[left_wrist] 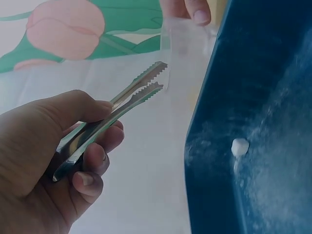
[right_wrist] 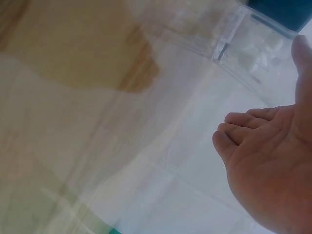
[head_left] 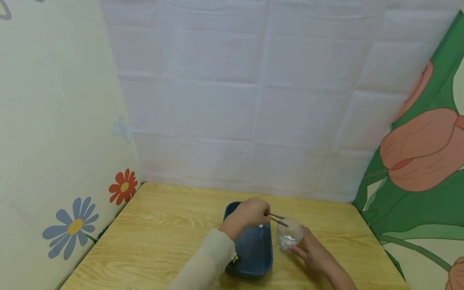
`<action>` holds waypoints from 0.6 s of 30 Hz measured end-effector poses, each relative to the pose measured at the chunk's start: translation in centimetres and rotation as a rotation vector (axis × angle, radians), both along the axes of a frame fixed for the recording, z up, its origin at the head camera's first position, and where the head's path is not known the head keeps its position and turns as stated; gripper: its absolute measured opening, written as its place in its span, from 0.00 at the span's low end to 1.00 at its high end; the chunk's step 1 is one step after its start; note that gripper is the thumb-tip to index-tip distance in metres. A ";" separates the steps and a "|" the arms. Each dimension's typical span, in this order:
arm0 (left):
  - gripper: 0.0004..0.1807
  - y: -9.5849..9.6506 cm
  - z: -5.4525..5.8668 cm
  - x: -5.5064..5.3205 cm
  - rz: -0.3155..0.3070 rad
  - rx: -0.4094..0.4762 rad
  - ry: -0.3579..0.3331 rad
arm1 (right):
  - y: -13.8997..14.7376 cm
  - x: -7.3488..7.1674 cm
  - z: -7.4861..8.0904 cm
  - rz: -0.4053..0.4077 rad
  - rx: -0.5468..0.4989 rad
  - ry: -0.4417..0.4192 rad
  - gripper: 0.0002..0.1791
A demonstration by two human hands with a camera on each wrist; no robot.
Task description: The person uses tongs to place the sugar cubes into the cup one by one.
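Observation:
My left hand (head_left: pixel 250 213) grips small metal tongs (left_wrist: pixel 114 117) with serrated tips, which stand slightly apart with nothing visible between them. In the head view the tongs reach over the mouth of a clear glass cup (head_left: pixel 284 244). White lumps (right_wrist: pixel 253 53) lie inside the cup. Beside it, my right hand (head_left: pixel 317 251) holds the cup from the right, thumb at the near side and fingers farther back. To the cup's left stands a deep blue tray (head_left: pixel 253 257), partly hidden under my left forearm. One small white lump (left_wrist: pixel 240 147) sits in the tray.
The wood-patterned table (head_left: pixel 163 225) carries the tray and cup. A white folded sheet (head_left: pixel 217 100) hangs behind it, with flower-printed walls at both sides. Some small object (head_left: pixel 131 288) shows at the bottom edge, too cut off to tell.

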State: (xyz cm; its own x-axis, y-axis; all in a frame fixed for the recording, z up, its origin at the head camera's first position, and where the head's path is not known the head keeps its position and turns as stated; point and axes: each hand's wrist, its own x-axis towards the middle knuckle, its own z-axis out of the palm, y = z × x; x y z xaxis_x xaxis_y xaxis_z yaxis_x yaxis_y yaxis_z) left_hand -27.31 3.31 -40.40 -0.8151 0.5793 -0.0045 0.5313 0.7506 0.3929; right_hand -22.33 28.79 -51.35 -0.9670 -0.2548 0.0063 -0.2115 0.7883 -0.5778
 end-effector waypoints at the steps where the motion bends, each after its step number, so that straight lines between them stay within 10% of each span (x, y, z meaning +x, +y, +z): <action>1: 0.11 -0.2 0.1 0.0 0.003 0.008 -0.005 | 0.0 0.0 0.0 0.002 -0.002 0.004 0.47; 18: 0.12 -2.7 0.6 -1.0 0.038 -0.009 0.051 | -0.2 0.0 0.5 -0.018 0.031 -0.046 0.52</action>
State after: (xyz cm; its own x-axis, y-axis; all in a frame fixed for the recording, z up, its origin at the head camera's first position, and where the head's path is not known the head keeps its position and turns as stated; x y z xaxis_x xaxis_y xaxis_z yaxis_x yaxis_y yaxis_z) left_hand -28.27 0.62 -39.76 -0.8357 0.5482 0.0323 0.5215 0.7739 0.3594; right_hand -22.36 28.56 -50.89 -0.9706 -0.2364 -0.0456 -0.1709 0.8097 -0.5614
